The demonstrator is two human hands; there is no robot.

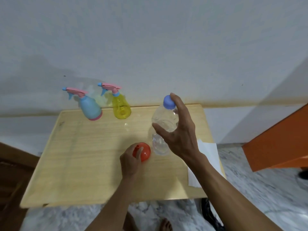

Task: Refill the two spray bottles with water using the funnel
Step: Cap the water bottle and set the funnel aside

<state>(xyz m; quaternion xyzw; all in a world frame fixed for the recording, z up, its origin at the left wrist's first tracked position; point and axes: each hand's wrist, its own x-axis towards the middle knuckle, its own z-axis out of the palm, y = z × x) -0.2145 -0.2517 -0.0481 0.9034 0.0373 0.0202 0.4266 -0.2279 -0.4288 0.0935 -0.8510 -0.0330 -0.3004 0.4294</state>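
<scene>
While two spray bottles stand side by side at the far edge of the desk (pixel 75 164), against the white wall, one clear water bottle and one orange funnel sit nearer, toward the right of the middle. The blue spray bottle (pixel 90 107) is the left of the pair and the yellow spray bottle (pixel 121 106) the right; each carries a pink trigger head with a blue nozzle pointing left, and the two stand near each other without touching. The water bottle (pixel 164 120) stands upright with its blue cap on, just right of the funnel (pixel 144 152), which lies mouth-down on the desk with its spout pointing up. The left hand (pixel 130 161) rests on the funnel with its fingers curled around the spout and the near side of the cone. The right hand (pixel 179 130) is spread wide at the water bottle, the forefinger reaching up beside the cap and the thumb stretched across the front of the body; whether it actually presses the plastic cannot be told. One white sheet of paper (pixel 208 150) lies at the right edge of the desk, partly under the right forearm.
</scene>
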